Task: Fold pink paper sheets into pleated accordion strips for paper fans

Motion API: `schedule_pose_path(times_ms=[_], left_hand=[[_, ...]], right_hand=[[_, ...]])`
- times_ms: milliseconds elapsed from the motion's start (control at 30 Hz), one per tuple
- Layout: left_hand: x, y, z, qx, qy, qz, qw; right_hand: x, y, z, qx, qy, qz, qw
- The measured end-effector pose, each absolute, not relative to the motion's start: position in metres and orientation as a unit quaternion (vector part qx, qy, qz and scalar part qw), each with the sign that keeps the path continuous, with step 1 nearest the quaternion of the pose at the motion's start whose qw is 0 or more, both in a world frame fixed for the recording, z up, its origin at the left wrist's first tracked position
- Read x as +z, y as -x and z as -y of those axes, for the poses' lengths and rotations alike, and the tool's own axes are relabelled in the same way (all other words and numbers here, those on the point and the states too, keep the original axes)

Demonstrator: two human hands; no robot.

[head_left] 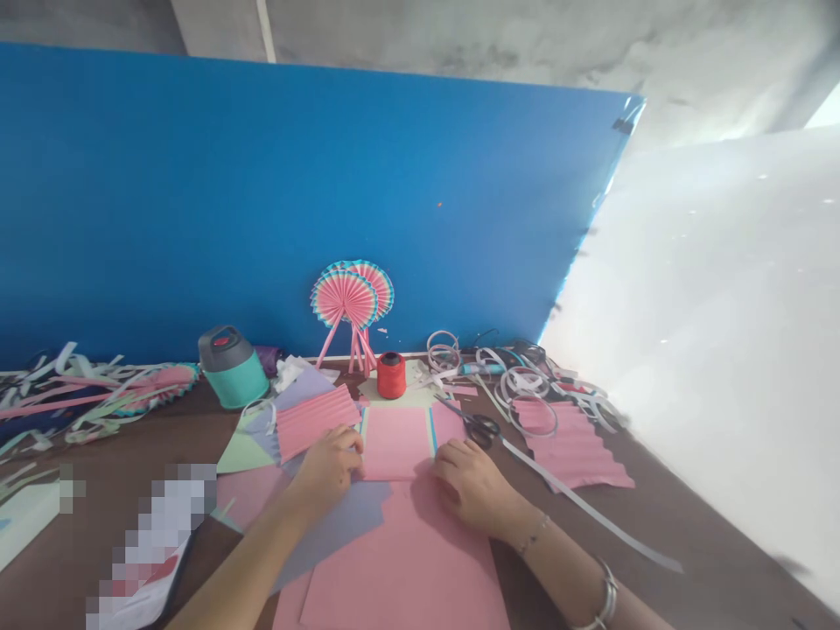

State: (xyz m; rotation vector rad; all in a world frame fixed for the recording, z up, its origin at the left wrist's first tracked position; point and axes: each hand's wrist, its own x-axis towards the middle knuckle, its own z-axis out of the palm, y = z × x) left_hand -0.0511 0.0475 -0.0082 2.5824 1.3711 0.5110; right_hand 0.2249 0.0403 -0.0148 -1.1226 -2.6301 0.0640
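A pink paper sheet (395,442) with blue and cream strips along its two side edges lies in front of me. My left hand (330,464) has its fingers curled closed at the sheet's lower left edge. At the lower right edge, my right hand (473,486) is closed on the same sheet, its fingertips partly hidden. Larger pink sheets (407,560) are spread beneath, over a greyish-purple sheet (334,534). Just beyond my right hand are black-handled scissors (482,429). A pleated pink paper (318,420) sits beyond my left hand.
A red thread spool (392,378) stands behind the sheet, with round pleated paper fans (345,297) leaning against the blue panel (262,201). A teal-and-grey flask (233,367) is at the left. Curled white strips (525,382) and another pleated pink paper (570,446) lie right.
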Motion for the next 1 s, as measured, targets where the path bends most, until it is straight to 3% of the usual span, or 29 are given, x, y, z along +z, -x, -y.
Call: schedule_pose_path(times_ms=[167, 300, 433, 533, 633, 733, 1000], left_hand=[[-0.02, 0.05, -0.05, 0.341, -0.79, -0.501, 0.1], [-0.022, 0.046, -0.047, 0.465, -0.701, -0.536, 0.079], [-0.017, 0.038, -0.039, 0.406, -0.696, -0.551, 0.219], [-0.01, 0.026, -0.033, 0.319, -0.668, -0.555, 0.38], [-0.007, 0.014, -0.031, 0.296, -0.616, -0.548, 0.482], [-0.01, 0.008, -0.032, 0.326, -0.59, -0.525, 0.52], [-0.01, -0.001, -0.026, 0.404, -0.582, -0.531, 0.465]], right_hand=[[-0.019, -0.228, -0.042, 0.012, 0.372, 0.916, 0.147], [-0.02, -0.228, -0.045, 0.067, 0.377, 0.889, 0.251], [-0.019, -0.226, -0.048, 0.172, 0.395, 0.815, 0.386], [-0.019, -0.223, -0.047, 0.206, 0.399, 0.787, 0.424], [-0.017, -0.219, -0.043, 0.214, 0.37, 0.802, 0.417], [-0.014, -0.214, -0.038, 0.201, 0.341, 0.834, 0.384], [-0.018, -0.211, -0.033, 0.097, 0.308, 0.906, 0.274]])
